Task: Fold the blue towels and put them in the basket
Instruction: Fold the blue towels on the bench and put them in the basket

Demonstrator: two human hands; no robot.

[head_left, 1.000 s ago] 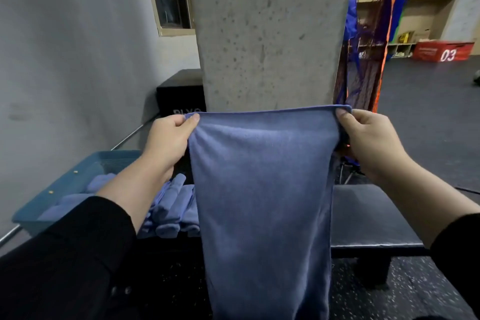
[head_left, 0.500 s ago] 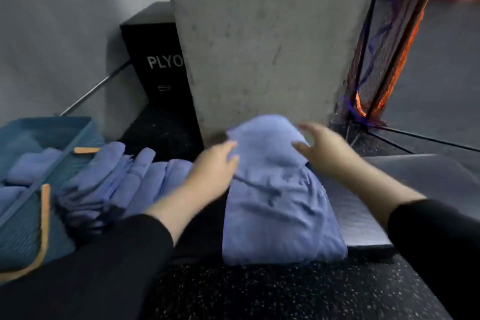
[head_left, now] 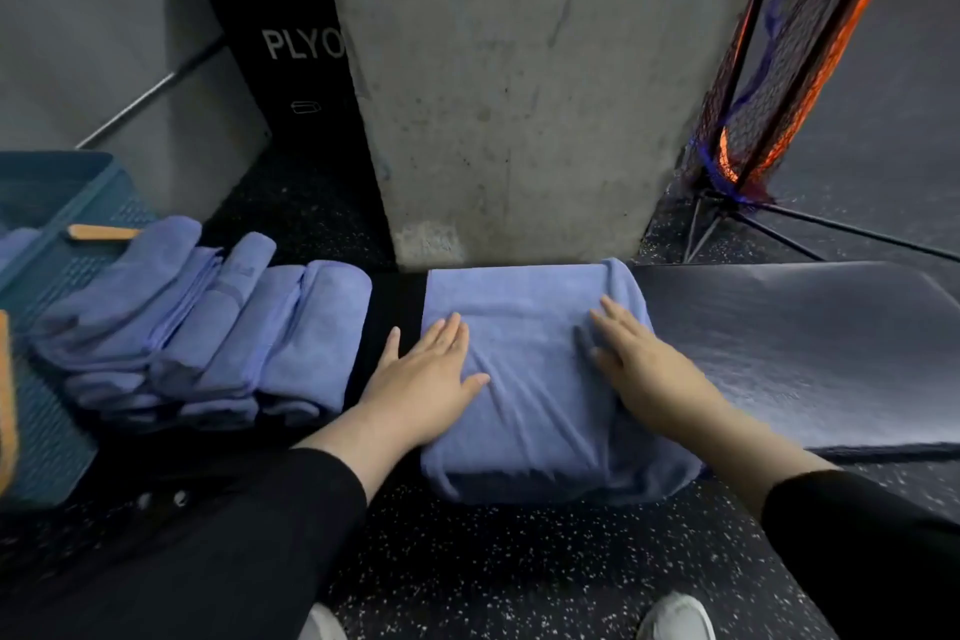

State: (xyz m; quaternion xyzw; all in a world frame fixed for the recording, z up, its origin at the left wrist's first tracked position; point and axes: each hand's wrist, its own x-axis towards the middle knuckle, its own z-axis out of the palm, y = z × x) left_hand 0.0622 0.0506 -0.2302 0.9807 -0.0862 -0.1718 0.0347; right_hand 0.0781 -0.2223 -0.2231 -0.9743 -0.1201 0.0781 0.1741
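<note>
1. The blue towel (head_left: 535,379) is spread over the near edge of a dark padded bench (head_left: 810,353), right in front of a concrete pillar (head_left: 519,83), and its front end droops off toward the speckled floor (head_left: 519,561).
2. Left hand (head_left: 426,379) lies flat on the towel's left side, fingers straight and gripping nothing, the pinky off the cloth on the bench.
3. Right hand (head_left: 639,369) presses flat on the right side, fingers spread, also holding nothing.
4. Just left on the bench is a row of folded towels (head_left: 208,327), leaning against a teal basket (head_left: 57,203) that has more blue cloth inside.
5. Behind there's a black plyo box (head_left: 291,52), and an orange-and-blue net (head_left: 779,68) stands off to the right.
</note>
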